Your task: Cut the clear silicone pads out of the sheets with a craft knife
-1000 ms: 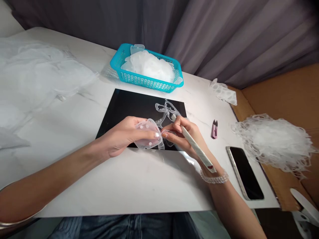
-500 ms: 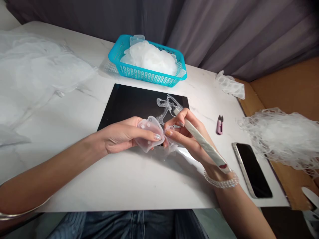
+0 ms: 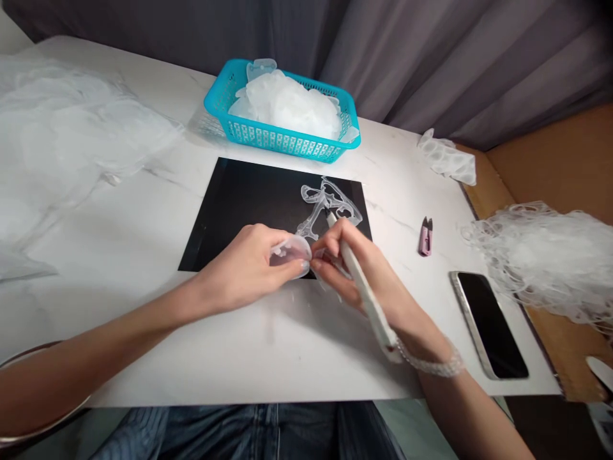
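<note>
My left hand (image 3: pixel 244 265) pinches a clear, curved plastic piece (image 3: pixel 290 250) between thumb and fingers, just above the lower edge of a black mat (image 3: pixel 239 198). My right hand (image 3: pixel 349 262) grips a long white pen-like tool (image 3: pixel 366 300), its narrow dark tip pointing up beyond my fingers. Its fingertips sit against the edge of the plastic piece, and the hands nearly touch. A tangled strip of clear plastic (image 3: pixel 330 201) lies on the mat just beyond them.
A turquoise basket (image 3: pixel 282 144) holds a mound of clear pieces. Pink thread snips (image 3: pixel 425 236) and a black phone (image 3: pixel 488 326) lie right on the white marble table (image 3: pixel 143 191). Clear plastic sheeting lies left, and a netted plastic heap (image 3: pixel 536 255) sits right on cardboard.
My left hand has turned the plastic piece more edge-on, and my hands have drawn closer. The white tool now stands more steeply. The view has shifted slightly.
</note>
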`<state>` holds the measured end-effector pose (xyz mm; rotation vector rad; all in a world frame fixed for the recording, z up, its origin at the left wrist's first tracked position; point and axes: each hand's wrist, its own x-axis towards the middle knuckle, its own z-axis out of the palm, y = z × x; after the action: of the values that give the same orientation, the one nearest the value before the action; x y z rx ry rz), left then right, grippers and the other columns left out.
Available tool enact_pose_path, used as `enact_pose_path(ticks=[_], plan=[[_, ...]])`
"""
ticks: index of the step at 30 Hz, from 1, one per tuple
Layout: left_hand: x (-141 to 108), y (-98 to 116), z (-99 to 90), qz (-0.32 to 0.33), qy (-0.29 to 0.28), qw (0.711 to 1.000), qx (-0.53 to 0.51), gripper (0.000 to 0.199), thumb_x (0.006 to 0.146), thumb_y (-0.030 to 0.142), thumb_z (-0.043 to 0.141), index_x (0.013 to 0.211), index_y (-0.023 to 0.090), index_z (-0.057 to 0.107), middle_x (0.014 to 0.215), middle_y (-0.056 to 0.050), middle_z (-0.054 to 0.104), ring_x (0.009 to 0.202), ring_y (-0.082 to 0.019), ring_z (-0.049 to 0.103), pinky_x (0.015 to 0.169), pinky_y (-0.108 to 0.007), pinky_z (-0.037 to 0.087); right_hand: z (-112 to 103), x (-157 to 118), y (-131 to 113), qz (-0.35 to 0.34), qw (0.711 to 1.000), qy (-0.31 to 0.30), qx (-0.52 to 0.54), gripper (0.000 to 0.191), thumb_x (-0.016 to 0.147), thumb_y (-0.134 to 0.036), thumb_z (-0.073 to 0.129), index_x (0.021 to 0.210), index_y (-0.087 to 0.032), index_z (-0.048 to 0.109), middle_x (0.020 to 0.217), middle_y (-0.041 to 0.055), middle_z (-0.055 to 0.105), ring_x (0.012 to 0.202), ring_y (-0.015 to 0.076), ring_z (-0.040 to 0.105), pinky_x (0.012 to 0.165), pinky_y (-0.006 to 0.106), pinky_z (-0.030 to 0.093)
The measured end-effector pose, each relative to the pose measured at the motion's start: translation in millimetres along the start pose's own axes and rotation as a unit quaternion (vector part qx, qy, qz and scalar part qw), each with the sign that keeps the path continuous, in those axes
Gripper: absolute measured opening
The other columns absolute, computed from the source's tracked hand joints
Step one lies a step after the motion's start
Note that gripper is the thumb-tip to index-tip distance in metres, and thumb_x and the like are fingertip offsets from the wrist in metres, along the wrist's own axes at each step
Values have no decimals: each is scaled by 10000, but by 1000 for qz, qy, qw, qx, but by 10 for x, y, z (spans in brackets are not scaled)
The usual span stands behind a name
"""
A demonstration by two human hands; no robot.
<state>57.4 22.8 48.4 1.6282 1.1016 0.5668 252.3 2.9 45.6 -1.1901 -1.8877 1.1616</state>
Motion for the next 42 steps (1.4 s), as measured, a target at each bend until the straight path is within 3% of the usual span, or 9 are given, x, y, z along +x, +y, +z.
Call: enact_pose_path(ticks=[4, 8, 11, 14, 20, 27, 33, 38, 42], plan=[[-98, 150, 44, 84, -16, 996, -6, 141, 837, 289, 653, 766, 235, 763, 778, -16, 695, 693, -176, 604, 614, -276, 428, 25, 17, 115, -32, 989, 45, -135, 287, 772, -74, 568, 749, -244, 338, 671, -58, 440, 584, 112, 354, 553, 259, 308], [-85, 160, -2, 31, -32, 989, -142, 153, 839, 346, 702, 770, 222, 761, 743, -9, 690, 686, -162, 608, 617, -267, 449, -174, 62, 215, -12, 973, 167, -160, 257, 802, -92, 558, 762, -250, 360, 738, -34, 568, 631, 137, 492, 615, 282, 375], [-30, 61, -11, -1, -39, 971, -238, 165, 853, 354, 715, 856, 198, 770, 787, -21, 708, 737, -160, 621, 677, -276, 476, -296, 54, 175, -13, 952, 239, -190, 278, 794, -134, 621, 795, -260, 374, 884, 7, 648, 862, 216, 638, 735, 335, 437], [-4, -1, 5, -20, -26, 946, -323, 164, 838, 313, 746, 959, 206, 778, 865, -22, 733, 797, -156, 641, 740, -281, 500, -267, -7, 18, -30, 944, 288, -160, 311, 826, -160, 637, 783, -266, 348, 999, 48, 690, 1038, 264, 653, 810, 379, 471], [-11, 13, 25, -46, -25, 917, -396, 130, 852, 266, 745, 972, 236, 788, 927, -13, 766, 891, -149, 669, 816, -262, 507, -3, -124, -277, -11, 981, 189, 42, 424, 859, -234, 700, 687, -260, 313, 850, 26, 767, 733, 205, 687, 701, 372, 549], [-13, -11, 43, -88, -56, 869, -483, 149, 835, 259, 767, 976, 215, 782, 937, -34, 768, 890, -160, 686, 778, -250, 513, 45, -123, -203, 62, 950, 204, 227, 452, 823, -199, 761, 658, -243, 342, 848, 20, 787, 857, 224, 730, 787, 363, 558], [-12, -20, 55, -94, -51, 846, -523, 155, 830, 233, 759, 977, 188, 771, 904, -55, 758, 856, -177, 690, 746, -260, 521, 29, -101, -153, 83, 933, 189, 296, 441, 796, -181, 785, 666, -242, 369, 833, 0, 785, 834, 207, 731, 794, 349, 541], [4, -41, 44, -91, -49, 851, -515, 197, 833, 235, 750, 1023, 181, 755, 923, -67, 756, 885, -201, 695, 777, -286, 532, 22, -98, -146, 95, 929, 193, 301, 426, 790, -168, 792, 684, -240, 386, 805, -14, 768, 803, 178, 716, 759, 310, 527], [-2, -37, 39, -92, -49, 879, -465, 259, 863, 263, 721, 1108, 182, 737, 1019, -80, 759, 955, -221, 691, 828, -322, 528, 15, -86, -158, 103, 929, 173, 312, 400, 814, -187, 777, 703, -238, 396, 792, -13, 752, 790, 163, 698, 731, 292, 520]])
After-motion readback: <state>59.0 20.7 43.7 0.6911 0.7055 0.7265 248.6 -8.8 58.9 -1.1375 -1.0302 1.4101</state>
